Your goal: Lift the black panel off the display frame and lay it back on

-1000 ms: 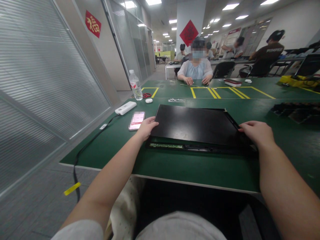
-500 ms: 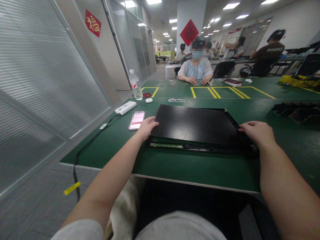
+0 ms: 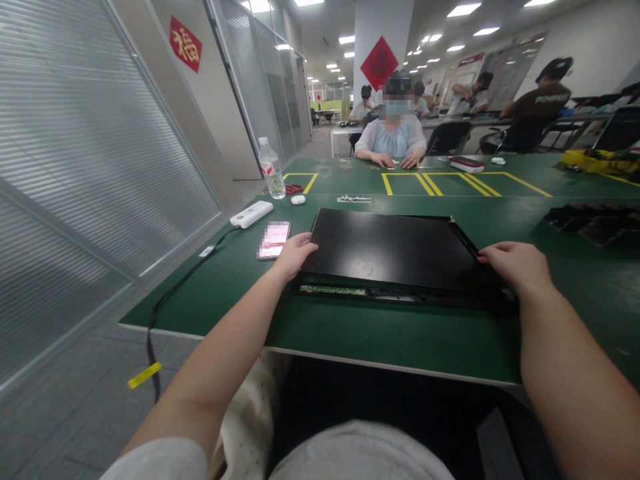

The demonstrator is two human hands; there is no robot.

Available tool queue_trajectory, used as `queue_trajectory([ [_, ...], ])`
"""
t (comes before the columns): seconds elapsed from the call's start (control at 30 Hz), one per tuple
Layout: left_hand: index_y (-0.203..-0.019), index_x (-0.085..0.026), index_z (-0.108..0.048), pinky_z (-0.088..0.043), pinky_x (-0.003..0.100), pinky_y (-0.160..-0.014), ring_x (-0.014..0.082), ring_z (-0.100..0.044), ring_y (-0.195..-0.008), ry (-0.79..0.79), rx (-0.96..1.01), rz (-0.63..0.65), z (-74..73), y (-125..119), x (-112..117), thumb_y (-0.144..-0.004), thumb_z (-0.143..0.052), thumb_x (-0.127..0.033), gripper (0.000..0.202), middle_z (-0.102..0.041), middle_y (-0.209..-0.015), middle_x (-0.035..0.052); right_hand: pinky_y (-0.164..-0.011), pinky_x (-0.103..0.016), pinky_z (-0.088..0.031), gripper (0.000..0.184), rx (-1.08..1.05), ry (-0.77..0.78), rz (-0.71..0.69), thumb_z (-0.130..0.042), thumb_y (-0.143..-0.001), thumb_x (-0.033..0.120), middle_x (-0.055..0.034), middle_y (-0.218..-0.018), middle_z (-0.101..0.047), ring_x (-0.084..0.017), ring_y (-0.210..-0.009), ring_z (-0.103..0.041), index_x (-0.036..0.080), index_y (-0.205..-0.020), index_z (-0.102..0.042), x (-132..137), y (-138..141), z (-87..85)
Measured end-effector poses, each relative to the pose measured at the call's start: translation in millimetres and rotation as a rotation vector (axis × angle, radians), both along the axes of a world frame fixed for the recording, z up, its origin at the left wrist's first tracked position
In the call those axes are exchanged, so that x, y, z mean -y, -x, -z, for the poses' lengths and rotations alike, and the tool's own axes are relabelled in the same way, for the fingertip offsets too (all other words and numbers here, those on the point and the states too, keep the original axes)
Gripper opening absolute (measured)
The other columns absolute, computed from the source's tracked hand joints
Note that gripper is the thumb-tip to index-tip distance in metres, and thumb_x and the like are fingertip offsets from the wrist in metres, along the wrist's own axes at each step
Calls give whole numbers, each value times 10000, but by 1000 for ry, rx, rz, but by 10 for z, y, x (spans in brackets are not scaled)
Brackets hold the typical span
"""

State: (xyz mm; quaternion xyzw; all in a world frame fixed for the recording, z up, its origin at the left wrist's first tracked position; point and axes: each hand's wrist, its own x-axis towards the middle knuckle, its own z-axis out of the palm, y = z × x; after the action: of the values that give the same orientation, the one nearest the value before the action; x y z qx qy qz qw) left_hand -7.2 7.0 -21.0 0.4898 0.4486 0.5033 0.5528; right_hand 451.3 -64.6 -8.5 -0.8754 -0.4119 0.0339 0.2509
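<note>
Black panel (image 3: 390, 250) lies flat near the worktop's (image 3: 350, 333) front edge, on a dark frame with a green circuit strip (image 3: 333, 291) bare along its near side. Left hand (image 3: 293, 253) touches the panel's left edge. Right hand (image 3: 517, 267) lies palm-down over its right near corner. Fingers are together, but whether clamped or just resting, cannot tell. Judging by that, the panel is positioned but not yet lifted off. Phone (image 3: 274, 240) sits just left of the left hand.
</note>
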Motion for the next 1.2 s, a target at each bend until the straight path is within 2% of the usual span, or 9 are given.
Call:
queue_trajectory([
  [0.2,-1035,-142,-716,-557,372,-897,284,-703,-1065,-22,-17,1,0,-7,8,-592,-766,-158,446,-781,-1022,110,-640,-356,-458,224,-16,22,2,-623,-679,374,-81,-820,-742,-247,-735,-622,251,-774,-786,4,15,-19],
  [0.63,-982,-143,-725,-548,312,-790,239,-721,-938,4,7,7,-19,-8,6,-587,-748,-142,396,-788,-959,83,-647,-353,-444,214,-29,-52,1,-605,-674,402,-59,-784,-747,-220,-692,-582,258,-698,-763,-3,39,-7],
  [0.73,-988,-146,-731,-554,316,-784,237,-723,-924,8,4,7,-33,-5,17,-592,-753,-139,397,-788,-966,84,-658,-366,-458,206,-56,-85,-4,-613,-675,404,-53,-767,-751,-213,-655,-581,257,-687,-757,-10,21,9],
  [0.97,-1003,-146,-739,-573,343,-782,257,-736,-903,28,-4,16,-45,-8,23,-605,-774,-144,399,-788,-941,90,-701,-387,-481,190,-147,-57,28,-639,-702,388,-50,-778,-748,-204,-625,-579,245,-724,-762,3,45,-33],
  [1.2,-1050,-141,-731,-569,355,-825,260,-730,-948,39,17,6,-39,-2,9,-603,-768,-113,449,-787,-959,94,-629,-359,-459,210,-211,-62,64,-644,-707,380,-50,-788,-758,-181,-580,-570,223,-772,-768,40,110,-76],
])
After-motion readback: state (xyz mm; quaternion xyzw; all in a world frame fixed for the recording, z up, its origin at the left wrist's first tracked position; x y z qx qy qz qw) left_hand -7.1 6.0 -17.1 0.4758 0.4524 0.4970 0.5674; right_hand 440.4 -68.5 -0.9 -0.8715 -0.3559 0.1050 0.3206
